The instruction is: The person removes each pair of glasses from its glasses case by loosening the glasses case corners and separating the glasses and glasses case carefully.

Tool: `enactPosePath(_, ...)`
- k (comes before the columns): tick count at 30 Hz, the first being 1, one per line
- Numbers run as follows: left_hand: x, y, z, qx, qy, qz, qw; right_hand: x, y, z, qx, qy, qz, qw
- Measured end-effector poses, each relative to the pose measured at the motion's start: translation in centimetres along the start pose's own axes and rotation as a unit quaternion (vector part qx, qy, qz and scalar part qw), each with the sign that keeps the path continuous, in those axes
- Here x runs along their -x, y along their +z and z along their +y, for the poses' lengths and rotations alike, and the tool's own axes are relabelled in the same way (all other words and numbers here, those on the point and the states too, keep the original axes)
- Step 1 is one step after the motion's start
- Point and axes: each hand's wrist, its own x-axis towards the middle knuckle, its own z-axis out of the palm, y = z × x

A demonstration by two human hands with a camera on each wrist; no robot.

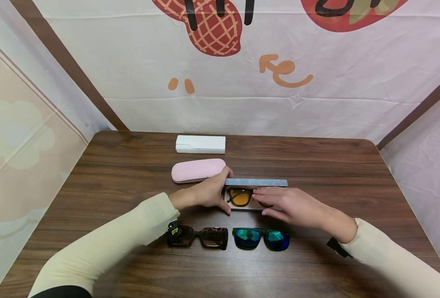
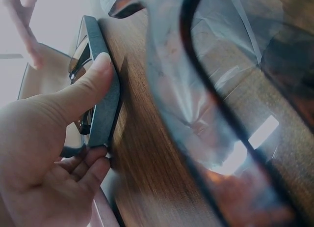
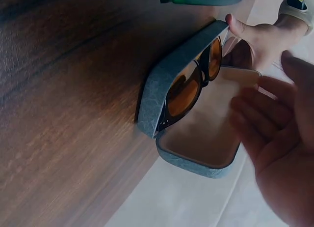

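Note:
A blue-grey glasses case (image 1: 256, 182) stands with its lid raised near the middle of the table. Inside its base lie dark-framed sunglasses (image 1: 240, 197) with amber lenses. My left hand (image 1: 211, 192) grips the case's left end, the thumb (image 2: 91, 84) on the front wall and the fingers around the end. My right hand (image 1: 296, 203) hovers over the right part of the case, in front of the upright lid (image 3: 211, 124). Its fingers are fairly straight and hide the right lens in the head view. In the right wrist view they look apart from the lid.
Nearer the front lie tortoiseshell sunglasses (image 1: 214, 238) and green-framed sunglasses (image 1: 247, 239) with blue mirrored lenses. Behind my left hand sit a pink glasses case (image 1: 197, 170) and a white case (image 1: 200, 145), both closed. A printed cloth (image 1: 242, 111) hangs behind the wooden table (image 1: 335, 165).

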Motion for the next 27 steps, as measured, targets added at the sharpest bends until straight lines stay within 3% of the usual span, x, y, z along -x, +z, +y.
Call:
enactPosePath(5,0.0,0.0,0.1,-0.001,-0.004,-0.002,1.0,-0.1,0.6,-0.1,0.027,0.048,-0.028,0.998)
enactPosePath(16,0.0,0.1,-0.1,0.0,-0.007,-0.004,1.0,-0.8,1.9,-0.4,0.057,0.102,-0.059,0.991)
enactPosePath(27,0.1,-0.2,0.1,0.001,-0.005,-0.007,1.0,-1.4,3.2,-0.4,0.128,0.105,-0.025,0.986)
